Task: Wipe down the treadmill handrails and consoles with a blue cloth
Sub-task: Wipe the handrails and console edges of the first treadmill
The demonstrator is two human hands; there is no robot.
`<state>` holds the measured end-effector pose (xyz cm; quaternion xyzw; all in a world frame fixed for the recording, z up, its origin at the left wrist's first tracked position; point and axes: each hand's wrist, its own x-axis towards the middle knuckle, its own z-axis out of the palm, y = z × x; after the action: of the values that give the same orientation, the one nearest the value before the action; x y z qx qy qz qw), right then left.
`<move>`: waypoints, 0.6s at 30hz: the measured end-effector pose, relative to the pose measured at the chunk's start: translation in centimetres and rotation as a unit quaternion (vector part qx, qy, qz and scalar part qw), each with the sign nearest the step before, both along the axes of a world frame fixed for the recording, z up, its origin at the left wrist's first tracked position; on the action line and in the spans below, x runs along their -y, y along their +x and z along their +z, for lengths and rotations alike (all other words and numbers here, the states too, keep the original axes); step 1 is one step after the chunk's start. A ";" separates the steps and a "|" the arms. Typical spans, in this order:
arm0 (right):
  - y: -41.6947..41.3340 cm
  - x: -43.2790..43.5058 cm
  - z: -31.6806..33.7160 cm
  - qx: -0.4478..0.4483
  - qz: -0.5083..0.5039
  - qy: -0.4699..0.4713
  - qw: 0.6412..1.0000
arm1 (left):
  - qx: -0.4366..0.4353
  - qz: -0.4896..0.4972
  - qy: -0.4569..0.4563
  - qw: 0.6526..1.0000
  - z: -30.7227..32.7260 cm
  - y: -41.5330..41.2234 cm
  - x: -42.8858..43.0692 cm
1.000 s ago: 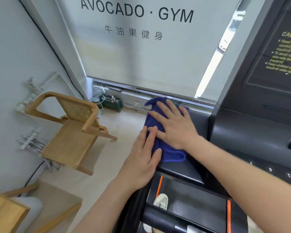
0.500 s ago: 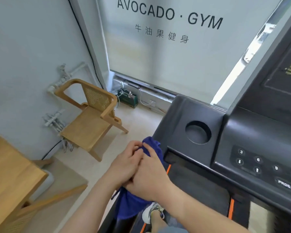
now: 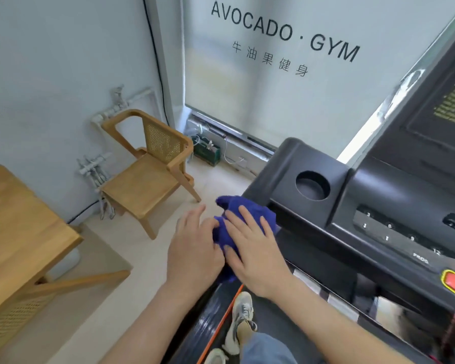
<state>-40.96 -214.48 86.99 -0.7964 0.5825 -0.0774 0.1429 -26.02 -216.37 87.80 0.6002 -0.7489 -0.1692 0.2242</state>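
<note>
Now my right grip (image 3: 255, 254) lies flat, released, pressing the blue cloth (image 3: 247, 214) onto the near-left corner of the console (image 3: 378, 198), beside the cup holder (image 3: 312, 185). My left grip (image 3: 195, 248), released too, touches its left side. Mid-wipe, I judge; next needs a firm sweep rightward.

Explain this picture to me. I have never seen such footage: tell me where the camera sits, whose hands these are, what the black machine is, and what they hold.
The one current picture comes from a camera worn on the person's head, looking down at their own two hands. The black machine is a treadmill. Its console has a round cup holder and numbered buttons. A blue cloth is bunched at the console's near left corner. The right hand lies flat on it with straight fingers, and the left hand touches its side. One shoe of the person shows below. A wooden chair stands by the wall.
</note>
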 end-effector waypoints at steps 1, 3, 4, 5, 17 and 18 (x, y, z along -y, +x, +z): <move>-0.3 -0.3 0.3 0.015 0.012 0.014 1.000 | -0.023 -0.005 -0.045 0.999 0.4 -0.3 -0.5; -1.7 1.0 0.6 0.015 0.028 0.020 0.999 | -0.035 -0.045 -0.056 0.997 0.7 -1.8 -0.9; -2.6 1.9 0.8 0.002 0.027 0.019 0.999 | -0.023 -0.067 -0.027 0.997 0.4 -2.8 -0.8; -3.5 2.9 0.7 -0.023 0.022 0.012 0.999 | 0.002 -0.084 -0.008 0.996 0.1 -3.8 -0.6; -13.4 20.8 0.6 -0.127 -0.193 -0.007 0.973 | 0.072 0.025 0.085 0.994 -1.9 -9.9 7.4; -13.6 21.7 0.7 -0.132 -0.205 -0.019 0.970 | 0.059 0.037 0.041 0.997 -1.9 -9.7 7.1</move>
<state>-54.58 -236.17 87.73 -0.6661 0.7452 -0.0103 0.0311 -35.77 -223.47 85.85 0.6447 -0.7308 -0.1561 0.1610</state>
